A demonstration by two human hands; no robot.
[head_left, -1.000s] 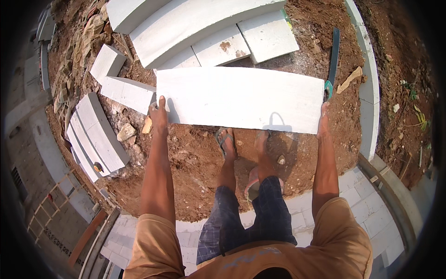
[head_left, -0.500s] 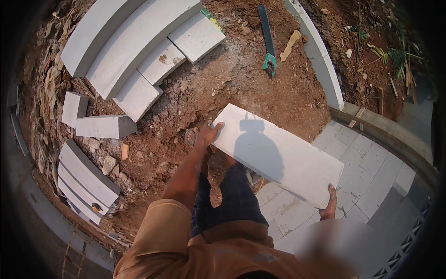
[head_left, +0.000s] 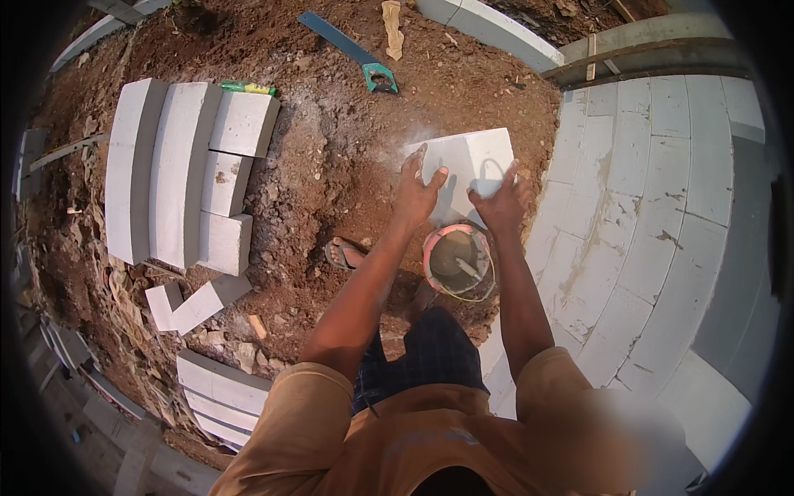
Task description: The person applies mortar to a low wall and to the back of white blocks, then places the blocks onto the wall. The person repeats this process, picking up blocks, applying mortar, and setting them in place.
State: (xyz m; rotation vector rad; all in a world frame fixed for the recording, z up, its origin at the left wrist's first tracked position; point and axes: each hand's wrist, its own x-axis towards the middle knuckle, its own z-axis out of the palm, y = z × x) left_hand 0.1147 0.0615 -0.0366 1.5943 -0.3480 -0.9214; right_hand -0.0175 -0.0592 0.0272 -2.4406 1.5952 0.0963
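Observation:
A pale grey lightweight concrete block [head_left: 494, 147] lies on the brown soil in front of me, part of it in shadow. Over its left side is my left hand [head_left: 419, 188], thumb and fingers spread apart. My right hand [head_left: 503, 202] is at the block's right side, its fingers also apart. Neither hand looks closed around the block; whether fingertips still touch it I cannot tell. Between my forearms stands a reddish bucket [head_left: 429, 266] with grey wet mix inside. A pale handle-like piece [head_left: 468, 267] sticks out of the mix.
Several long blocks [head_left: 178, 165] and shorter ones lie stacked at left, with two pieces [head_left: 198, 306] nearer me. More blocks [head_left: 219, 388] sit lower left. A handsaw [head_left: 351, 50] lies on the far soil. Laid blocks [head_left: 628, 207] form a surface at right, beside a low wall [head_left: 504, 37].
The long block held between my hands has left their grip, and a block now lies on the soil below them. Both hands have come together ahead. My view has turned, and the bucket shows.

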